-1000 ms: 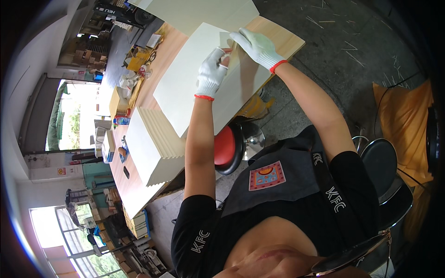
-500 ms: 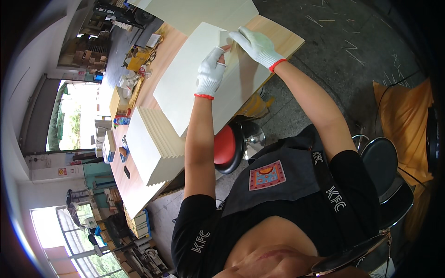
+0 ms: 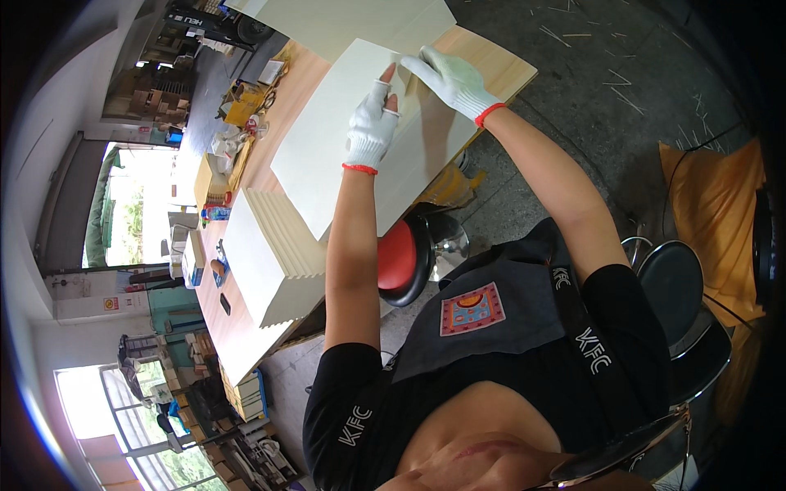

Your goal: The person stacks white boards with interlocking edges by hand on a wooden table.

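A large white board or sheet [image 3: 327, 135] lies at an angle on the wood-toned table. Over its far part is my left hand [image 3: 372, 127], in a white glove with a red cuff. Bare tips of its index finger and thumb show, held apart with nothing between them. My right hand [image 3: 450, 80], gloved the same way, rests at the sheet's far right edge with its fingers stretched out toward the left fingertip. A tan strip or fold shows just under the right fingers; its exact form is hard to make out.
A stack of white folded panels [image 3: 274, 258] stands on the table [image 3: 508, 67] at the left. Larger pale boards [image 3: 352, 24] lie at the far end. A red stool [image 3: 399, 258] is beneath the near edge. A phone [image 3: 225, 304] lies at the left.
My left fingers have opened and reached forward; the index finger is now extended. A small upright flap between the hands no longer shows. The right hand has barely moved.
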### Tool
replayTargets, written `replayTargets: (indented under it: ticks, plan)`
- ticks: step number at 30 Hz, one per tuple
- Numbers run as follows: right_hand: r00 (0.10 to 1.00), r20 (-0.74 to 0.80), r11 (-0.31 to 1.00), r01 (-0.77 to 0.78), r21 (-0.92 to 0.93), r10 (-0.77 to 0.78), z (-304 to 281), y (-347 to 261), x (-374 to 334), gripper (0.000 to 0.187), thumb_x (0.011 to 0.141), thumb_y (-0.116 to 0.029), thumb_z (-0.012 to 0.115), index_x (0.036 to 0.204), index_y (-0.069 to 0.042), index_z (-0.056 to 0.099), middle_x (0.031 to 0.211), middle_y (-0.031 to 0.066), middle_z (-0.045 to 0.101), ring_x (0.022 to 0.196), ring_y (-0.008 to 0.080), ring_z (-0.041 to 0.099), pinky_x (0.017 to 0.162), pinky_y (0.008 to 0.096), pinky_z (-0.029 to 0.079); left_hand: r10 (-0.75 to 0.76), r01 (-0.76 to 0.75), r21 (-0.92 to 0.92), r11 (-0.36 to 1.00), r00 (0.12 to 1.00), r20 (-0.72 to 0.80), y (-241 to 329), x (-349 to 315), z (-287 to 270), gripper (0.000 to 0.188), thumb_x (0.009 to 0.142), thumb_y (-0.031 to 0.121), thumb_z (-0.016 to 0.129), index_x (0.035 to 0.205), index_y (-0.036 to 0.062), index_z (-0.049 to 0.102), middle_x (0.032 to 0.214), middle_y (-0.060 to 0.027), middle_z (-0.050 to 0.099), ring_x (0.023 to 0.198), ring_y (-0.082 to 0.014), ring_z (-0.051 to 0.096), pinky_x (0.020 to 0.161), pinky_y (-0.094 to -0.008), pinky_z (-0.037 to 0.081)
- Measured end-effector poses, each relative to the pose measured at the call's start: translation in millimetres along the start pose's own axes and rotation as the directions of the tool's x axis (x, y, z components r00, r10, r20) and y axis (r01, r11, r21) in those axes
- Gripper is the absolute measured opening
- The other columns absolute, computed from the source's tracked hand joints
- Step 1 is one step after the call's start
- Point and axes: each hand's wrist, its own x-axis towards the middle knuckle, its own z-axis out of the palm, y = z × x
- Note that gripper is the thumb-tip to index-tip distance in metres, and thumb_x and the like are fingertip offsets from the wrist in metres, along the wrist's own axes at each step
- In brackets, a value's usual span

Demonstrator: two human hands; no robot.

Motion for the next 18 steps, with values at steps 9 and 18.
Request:
replayTargets:
  ticks: [9,18]
  plan:
    - [0.991,-0.119,0.998,0.069,-0.003,-0.069,9,9,0,0.047,0.101,-0.056,0.043,0.101,-0.011,0.060,0.081,0.0132,0.065,0.079,0.0342,0.063,0.070,0.0443,0.047,0.028,-0.031,0.043,0.999,0.998,0.061,20,-2,-3,0.024,0.089,0.020,0.069,0.112,0.0142,0.068,0.104,-0.0085,0.069,0.079,-0.0237,0.064,0.076,-0.0368,0.052]
    - [1.000,-0.024,1.000,-0.009,0.026,0.010,1,3,-1,0.053,0.098,-0.062,0.043,0.105,-0.012,0.060,0.090,0.0143,0.067,0.087,0.0366,0.063,0.075,0.0456,0.047,0.004,0.000,-0.045,0.999,0.997,0.082,13,1,-1,0.025,0.090,0.022,0.069,0.114,0.0145,0.068,0.104,-0.0102,0.069,0.073,-0.0237,0.063,0.074,-0.0371,0.052]
